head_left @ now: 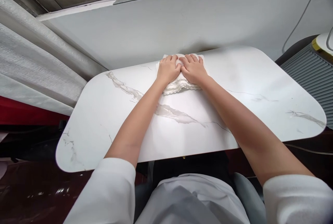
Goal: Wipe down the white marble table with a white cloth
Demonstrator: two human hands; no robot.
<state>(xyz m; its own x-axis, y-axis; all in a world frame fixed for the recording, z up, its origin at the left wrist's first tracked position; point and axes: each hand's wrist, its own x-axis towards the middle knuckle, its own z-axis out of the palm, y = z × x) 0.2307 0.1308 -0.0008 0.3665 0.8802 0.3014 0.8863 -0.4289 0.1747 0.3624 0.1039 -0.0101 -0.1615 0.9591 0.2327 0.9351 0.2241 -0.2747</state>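
Scalloped white cloth: 1, layered [182,84], lying at the far rim of the counter [88,120], close to 12 o'clock from its centre.
Left hand: 1 [168,69], palm down on the cloth's 9 o'clock half, fingers extended and pressing, not clenched.
Right hand: 1 [194,68], palm down on the cloth's 3 o'clock half, fingers spread over it, thumb near the other thumb.
Far-rim risk: the cloth sits so close to the 12 o'clock edge that a further push could carry it over, or bump fingertips into the wall [156,29].
Bunching risk: the near edge, at 6 o'clock, is rippled; uneven pressure from the 2 hands could crumple it or part its layers.
Slip risk: the counter looks smooth, so a hard lean on outstretched arms could make the cloth skid.
Counter count: 1, white with grey marble veining and rounded corners; whether it is fixed cannot be told, so a strong push might shift it.
Arm count: 2, reaching in from 5 and 7 o'clock, 2 white sleeves.
Surroundings count: 1 wall at 12 o'clock; 1 ribbed grey unit [299,68] between 2 and 3 o'clock; 1 hanging cable [301,19] at 2 o'clock.
Layer count: cannot be told.
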